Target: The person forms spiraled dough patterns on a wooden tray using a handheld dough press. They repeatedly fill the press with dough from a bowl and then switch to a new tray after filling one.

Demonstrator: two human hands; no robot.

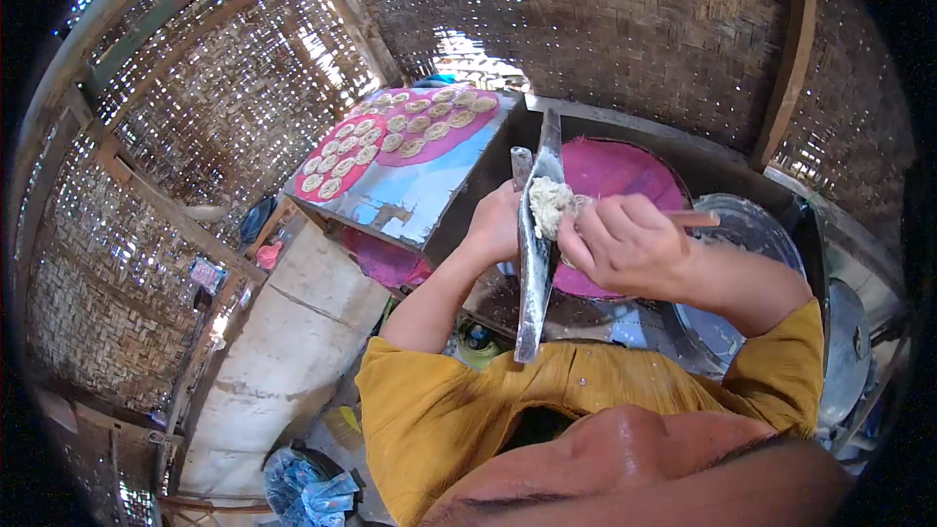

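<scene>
A long wooden hand press [534, 278] with a pale, metal-looking face stands tilted in front of me. A lump of pale, crumbly dough [549, 203] sits at its opening. My left hand [494, 225] is closed round the far side of the press, its fingers mostly hidden behind it. Beside that hand a second wooden bar [521, 164] sticks up. My right hand [623, 242] is curled against the dough, gripping a tool whose wooden handle [695, 220] juts out to the right. The tool's other end is hidden by the fingers and dough.
Under the press lies a round pink tray [625, 171]. To the right is a wide metal basin [734, 229] with pale residue. At the back left, many pale coiled discs [411, 147] rest on pink sheets over a blue-white tabletop [414, 197]. Woven walls stand close around.
</scene>
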